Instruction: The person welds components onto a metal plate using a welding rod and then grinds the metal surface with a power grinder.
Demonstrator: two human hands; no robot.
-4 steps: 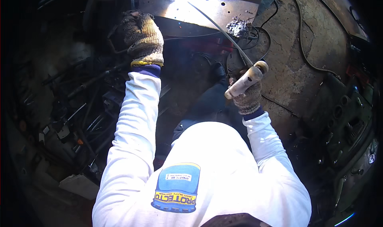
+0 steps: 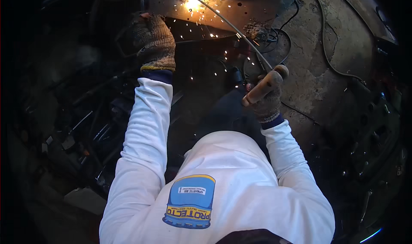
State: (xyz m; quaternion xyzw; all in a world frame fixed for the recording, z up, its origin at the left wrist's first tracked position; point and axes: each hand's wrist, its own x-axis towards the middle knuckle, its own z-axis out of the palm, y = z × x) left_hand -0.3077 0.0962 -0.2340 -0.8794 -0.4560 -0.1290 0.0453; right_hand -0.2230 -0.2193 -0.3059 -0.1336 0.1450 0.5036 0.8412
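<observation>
My right hand (image 2: 269,106), in a knit work glove, is closed round a welding electrode holder (image 2: 261,89). A long thin electrode (image 2: 235,28) slants up and left from the holder. Its far tip meets a metal plate (image 2: 253,12) at the top of the view, in an orange-white glow throwing sparks. Left of the plate, my left hand (image 2: 155,42), in a worn knit glove with a yellow cuff edge, is curled closed with its fingers turned away. Whatever it grips is hidden in shadow.
Dark cables (image 2: 322,38) run across the stained concrete floor (image 2: 307,78) on the right. A clump of grey debris (image 2: 256,30) lies by the plate's lower right. Rods and scrap metal (image 2: 81,120) fill the dark left side. A dark metal part with holes (image 2: 373,132) stands at the far right.
The glare at the electrode tip has shrunk from white to orange, and sparks now fly downward. The tip has shifted slightly left, and the scene is darker. Both hands stay nearly in place.
</observation>
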